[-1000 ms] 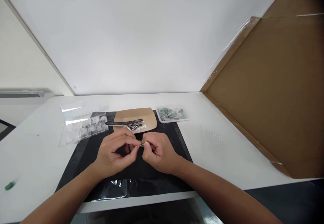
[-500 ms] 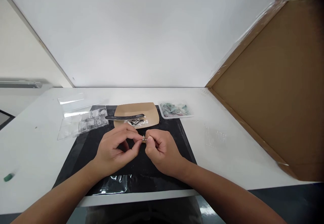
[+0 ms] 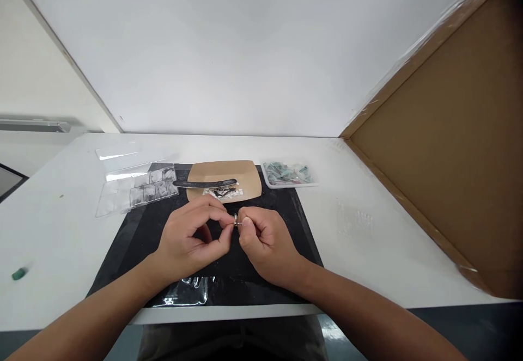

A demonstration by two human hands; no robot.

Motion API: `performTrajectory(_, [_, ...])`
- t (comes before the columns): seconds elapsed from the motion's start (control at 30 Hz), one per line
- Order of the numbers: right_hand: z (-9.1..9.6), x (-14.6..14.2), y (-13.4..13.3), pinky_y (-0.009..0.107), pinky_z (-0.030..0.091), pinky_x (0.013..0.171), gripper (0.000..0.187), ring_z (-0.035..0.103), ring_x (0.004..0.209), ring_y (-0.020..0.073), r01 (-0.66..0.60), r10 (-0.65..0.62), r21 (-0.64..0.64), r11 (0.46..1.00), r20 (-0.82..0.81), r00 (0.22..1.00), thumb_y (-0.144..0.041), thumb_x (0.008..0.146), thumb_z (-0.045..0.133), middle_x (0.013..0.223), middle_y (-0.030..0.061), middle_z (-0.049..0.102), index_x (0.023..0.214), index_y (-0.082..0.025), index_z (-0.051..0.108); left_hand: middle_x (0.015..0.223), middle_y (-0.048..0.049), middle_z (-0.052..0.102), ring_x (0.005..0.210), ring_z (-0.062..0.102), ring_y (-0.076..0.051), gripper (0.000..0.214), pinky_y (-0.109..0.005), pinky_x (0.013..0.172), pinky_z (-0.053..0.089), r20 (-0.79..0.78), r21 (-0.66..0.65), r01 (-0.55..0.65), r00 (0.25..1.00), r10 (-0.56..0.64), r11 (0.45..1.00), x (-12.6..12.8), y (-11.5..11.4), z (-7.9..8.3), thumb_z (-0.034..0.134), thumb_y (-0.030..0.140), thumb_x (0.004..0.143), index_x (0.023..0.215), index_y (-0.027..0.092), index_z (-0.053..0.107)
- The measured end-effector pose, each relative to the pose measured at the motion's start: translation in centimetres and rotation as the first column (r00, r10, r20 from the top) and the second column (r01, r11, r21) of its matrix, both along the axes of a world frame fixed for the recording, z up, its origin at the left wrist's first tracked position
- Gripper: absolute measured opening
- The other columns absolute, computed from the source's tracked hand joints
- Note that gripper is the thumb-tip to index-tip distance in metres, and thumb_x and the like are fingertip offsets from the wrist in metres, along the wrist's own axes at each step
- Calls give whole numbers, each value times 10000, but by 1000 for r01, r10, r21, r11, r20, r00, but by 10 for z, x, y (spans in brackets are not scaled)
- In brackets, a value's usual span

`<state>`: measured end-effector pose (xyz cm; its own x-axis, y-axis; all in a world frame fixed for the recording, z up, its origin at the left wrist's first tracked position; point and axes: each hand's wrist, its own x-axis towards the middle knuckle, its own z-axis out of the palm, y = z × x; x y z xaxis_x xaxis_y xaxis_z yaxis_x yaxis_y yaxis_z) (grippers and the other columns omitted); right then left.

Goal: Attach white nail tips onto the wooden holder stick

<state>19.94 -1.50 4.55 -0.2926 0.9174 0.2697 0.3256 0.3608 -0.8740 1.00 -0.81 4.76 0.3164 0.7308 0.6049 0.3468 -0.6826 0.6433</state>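
Note:
My left hand (image 3: 196, 230) is closed in a pinch, thumb and index finger meeting over the black mat (image 3: 278, 290). Right up against those fingertips, my right hand (image 3: 265, 244) is curled with the thumb pressed on the index finger. A tiny pale, shiny piece (image 3: 236, 219) shows between the two hands, with a thin light sliver at the right thumb. Its kind is too small to make out, and the fingers cover most of it. Just beyond the hands, a dark curved nail file (image 3: 204, 184) rests across a brown paper tray (image 3: 249, 173) holding small white and black bits.
On the left lies an opened clear compartment box (image 3: 139, 195) with pale contents. A white tray (image 3: 281, 185) of teal packets stands right of the paper tray. Clear plastic pieces (image 3: 354, 219) lie farther right, a green object (image 3: 18, 274) far left. A cardboard panel (image 3: 449, 159) borders the right.
The whole view has shifted slightly, so the table things appear a little higher and farther right. Both hands keep nearly the same pinched pose around the tiny piece.

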Motion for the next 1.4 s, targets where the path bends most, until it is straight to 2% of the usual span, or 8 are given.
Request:
performTrajectory(0.37, [-2, -1, -1, 289, 241, 555, 317, 339, 566, 106, -2, 2, -15, 1000, -2, 1000, -259, 948, 461, 598, -58, 361, 654, -219, 351, 882, -40, 690, 651, 612, -79, 133, -108, 418, 494, -6, -12, -9, 1000, 9, 1000, 1, 0, 1, 731, 63, 824, 907, 165, 747])
performTrajectory(0.73, [-1, -3, -1, 278, 244, 550, 321, 328, 574, 102, -39, 39, -47, 998, -10, 999, -244, 953, 464, 608, -63, 342, 660, -221, 336, 852, -37, 690, 636, 625, -93, 140, -127, 421, 519, 8, -22, -74, 997, 74, 997, 5, -5, 3, 718, 58, 753, 843, 163, 736])
performTrajectory(1.07, [2, -1, 2, 278, 279, 581, 332, 326, 622, 115, -162, 146, -166, 973, -104, 984, -287, 1005, 409, 662, -54, 347, 685, -227, 342, 789, -34, 690, 615, 620, -105, 162, -139, 400, 495, 37, -54, -86, 995, 88, 995, 7, -6, 7, 682, 32, 699, 783, 164, 727])
performTrajectory(1.4, [0, 0, 6, 274, 278, 592, 347, 304, 640, 123, -255, 184, -304, 918, -242, 953, -323, 1009, 405, 686, -55, 296, 687, -240, 307, 770, -25, 697, 607, 608, -98, 153, -120, 398, 472, 93, -190, -49, 993, 67, 981, 6, -8, 8, 682, 26, 702, 754, 166, 715])
